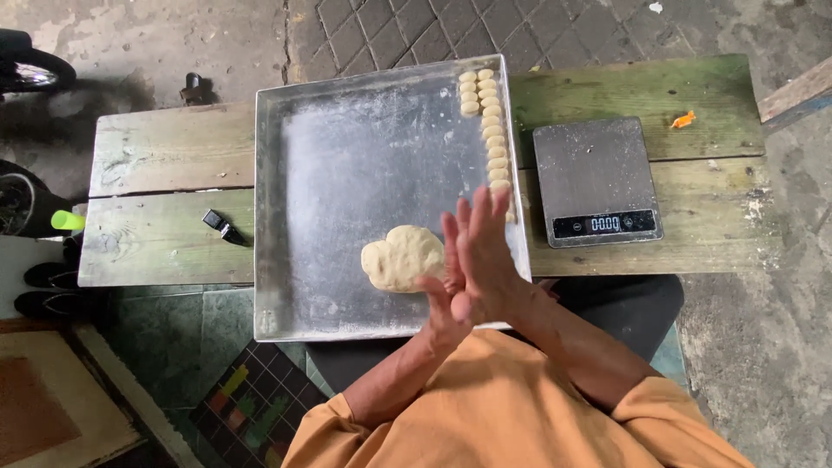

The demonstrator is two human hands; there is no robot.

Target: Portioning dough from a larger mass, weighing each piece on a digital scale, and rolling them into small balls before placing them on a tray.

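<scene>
My left hand [436,305] and my right hand [484,256] are pressed palm to palm, fingers straight, over the near right part of a floured metal tray [347,156]. Whatever lies between the palms is hidden. A pale lump of dough [401,257] rests on the tray just left of my hands. Several small dough pieces [494,130] are lined up in rows along the tray's right edge, at the far end.
The tray sits on a worn wooden bench [165,147]. A grey digital scale [596,178] stands right of the tray. A small black object [224,227] lies to the tray's left, and an orange scrap [684,120] lies at the far right. Dark shoes [43,277] stand on the floor at left.
</scene>
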